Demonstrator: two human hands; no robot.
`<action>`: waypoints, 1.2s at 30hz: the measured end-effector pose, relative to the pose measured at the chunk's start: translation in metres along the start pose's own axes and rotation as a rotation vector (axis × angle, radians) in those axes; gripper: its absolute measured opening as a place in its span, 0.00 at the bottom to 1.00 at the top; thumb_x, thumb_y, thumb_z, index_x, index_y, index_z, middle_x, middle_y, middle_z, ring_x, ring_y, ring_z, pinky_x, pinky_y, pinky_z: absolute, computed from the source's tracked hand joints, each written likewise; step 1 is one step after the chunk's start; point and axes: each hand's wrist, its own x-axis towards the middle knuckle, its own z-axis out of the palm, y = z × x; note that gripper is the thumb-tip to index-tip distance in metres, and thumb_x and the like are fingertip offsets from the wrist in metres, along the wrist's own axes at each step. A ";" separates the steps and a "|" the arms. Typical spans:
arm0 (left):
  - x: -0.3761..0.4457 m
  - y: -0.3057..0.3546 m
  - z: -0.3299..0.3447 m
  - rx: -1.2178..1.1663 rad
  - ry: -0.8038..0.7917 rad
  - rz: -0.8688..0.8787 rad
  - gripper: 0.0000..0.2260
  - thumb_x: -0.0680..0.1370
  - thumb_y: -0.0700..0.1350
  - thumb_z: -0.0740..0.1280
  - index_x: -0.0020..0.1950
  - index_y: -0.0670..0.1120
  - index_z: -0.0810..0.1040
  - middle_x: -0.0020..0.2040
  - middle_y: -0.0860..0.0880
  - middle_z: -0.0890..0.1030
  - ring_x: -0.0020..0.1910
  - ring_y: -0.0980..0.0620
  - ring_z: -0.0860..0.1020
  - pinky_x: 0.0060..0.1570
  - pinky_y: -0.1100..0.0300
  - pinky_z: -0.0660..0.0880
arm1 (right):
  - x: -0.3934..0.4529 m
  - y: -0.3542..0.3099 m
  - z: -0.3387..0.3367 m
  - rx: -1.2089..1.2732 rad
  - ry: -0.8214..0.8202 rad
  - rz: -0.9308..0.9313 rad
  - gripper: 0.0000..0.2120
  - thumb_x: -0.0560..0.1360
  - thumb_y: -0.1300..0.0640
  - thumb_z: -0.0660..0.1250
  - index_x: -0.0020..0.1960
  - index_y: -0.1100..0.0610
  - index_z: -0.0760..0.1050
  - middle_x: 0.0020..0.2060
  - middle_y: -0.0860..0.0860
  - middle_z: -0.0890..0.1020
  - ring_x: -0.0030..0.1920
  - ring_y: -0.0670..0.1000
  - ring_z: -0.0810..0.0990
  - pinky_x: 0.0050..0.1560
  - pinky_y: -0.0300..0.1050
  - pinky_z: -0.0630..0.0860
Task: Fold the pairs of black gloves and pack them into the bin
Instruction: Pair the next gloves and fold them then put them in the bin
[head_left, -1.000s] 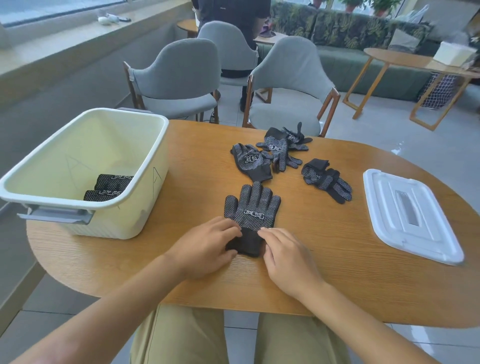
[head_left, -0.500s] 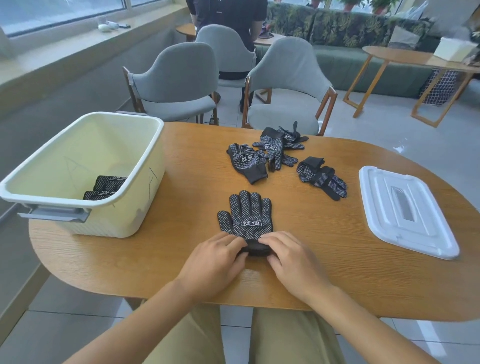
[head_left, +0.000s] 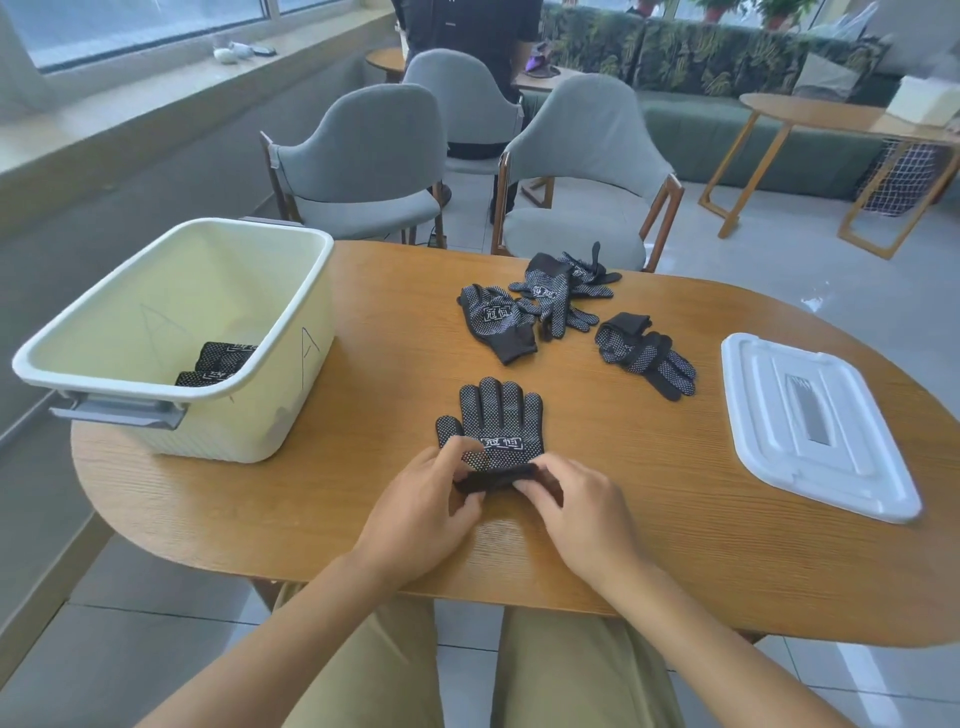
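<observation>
A pair of black dotted gloves lies flat on the wooden table, fingers pointing away from me. My left hand and my right hand pinch its black cuff, which is rolled up over the palm. The cream bin stands at the left with folded black gloves on its floor. More loose black gloves lie farther back: one spread glove, a tangled heap and a crumpled pair.
A white bin lid lies on the table at the right. Two grey chairs stand behind the table, and a person in dark clothes stands beyond them. A round side table is at the far right.
My hands have lifted the cuff off the table and rolled it forward over the palm of the glove. The camera view has shifted slightly.
</observation>
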 end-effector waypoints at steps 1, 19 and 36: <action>0.003 0.001 0.001 -0.014 0.017 -0.036 0.16 0.78 0.51 0.69 0.64 0.56 0.71 0.47 0.57 0.78 0.47 0.60 0.75 0.48 0.56 0.77 | 0.002 0.000 0.001 0.026 0.008 0.021 0.05 0.76 0.50 0.71 0.49 0.50 0.78 0.38 0.43 0.81 0.39 0.44 0.77 0.38 0.33 0.68; 0.029 0.002 0.016 0.080 0.150 -0.138 0.12 0.75 0.50 0.72 0.53 0.56 0.72 0.51 0.58 0.72 0.41 0.55 0.75 0.38 0.52 0.77 | 0.019 0.001 0.017 -0.067 0.069 -0.021 0.11 0.73 0.59 0.71 0.53 0.52 0.75 0.47 0.46 0.74 0.50 0.49 0.73 0.50 0.42 0.72; 0.019 -0.011 0.006 0.339 -0.084 0.133 0.26 0.79 0.53 0.67 0.75 0.45 0.70 0.67 0.51 0.74 0.59 0.50 0.72 0.60 0.58 0.72 | 0.026 0.034 0.009 -0.184 -0.144 -0.368 0.19 0.74 0.56 0.66 0.64 0.61 0.76 0.57 0.54 0.77 0.55 0.56 0.75 0.57 0.50 0.73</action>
